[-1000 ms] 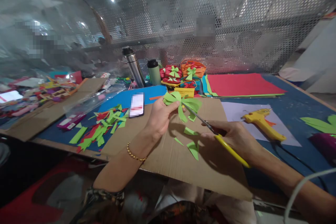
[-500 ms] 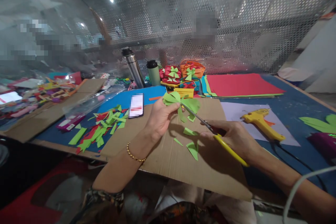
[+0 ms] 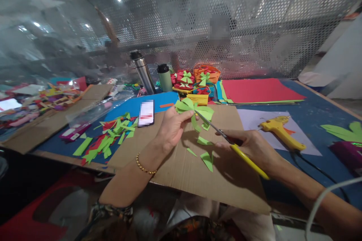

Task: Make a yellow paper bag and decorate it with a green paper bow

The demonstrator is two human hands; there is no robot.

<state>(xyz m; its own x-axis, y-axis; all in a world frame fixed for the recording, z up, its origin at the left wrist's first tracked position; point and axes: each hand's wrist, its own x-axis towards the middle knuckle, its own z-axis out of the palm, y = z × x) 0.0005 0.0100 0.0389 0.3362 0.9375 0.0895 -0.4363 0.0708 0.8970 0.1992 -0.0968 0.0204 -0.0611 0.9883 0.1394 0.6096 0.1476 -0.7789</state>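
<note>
The light-green, petal-shaped paper piece [image 3: 206,111] is above the far part of the flat brown cardboard sheet [image 3: 175,162]. The left hand [image 3: 171,130] pinches it between thumb and fingers at the gathered centre. The right hand [image 3: 254,145] is closed around the yellow handles of the metal-bladed scissors [image 3: 249,162], blade tips at that centre; blade opening cannot be determined. Handling, as judged: very light, thin, flexible; creases or tears easily; low slip risk. Grip at the centre, where the layers meet; avoid squeezing the petals. Grip the scissors by the handles only; the blades are stiff.
</note>
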